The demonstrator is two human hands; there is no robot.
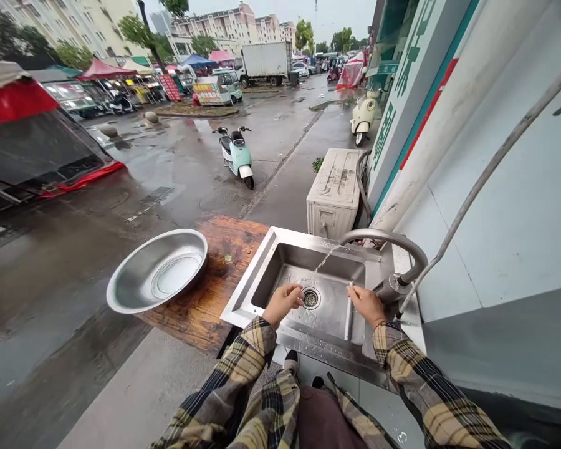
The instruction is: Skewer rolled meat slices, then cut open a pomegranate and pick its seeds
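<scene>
- The left hand (283, 300) rests unclenched in the sink (262, 274), fingertips just beside the drain (311, 298).
- The right hand (365, 304) touches a slim metal bar (348, 321); its grip is unclear.
- The hands lie apart, with the drain between them.

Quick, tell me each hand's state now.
Left hand: loosely curled, empty, by the drain.
Right hand: on a thin metal strip; grip cannot be told.

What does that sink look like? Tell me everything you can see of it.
The sink is a square, shiny steel basin with a flat rim, wet inside, a round drain mid-floor. A curved tap on its right pours a thin stream in. The left hand and right hand reach inside by the drain. Its left edge meets a wooden board.
</scene>
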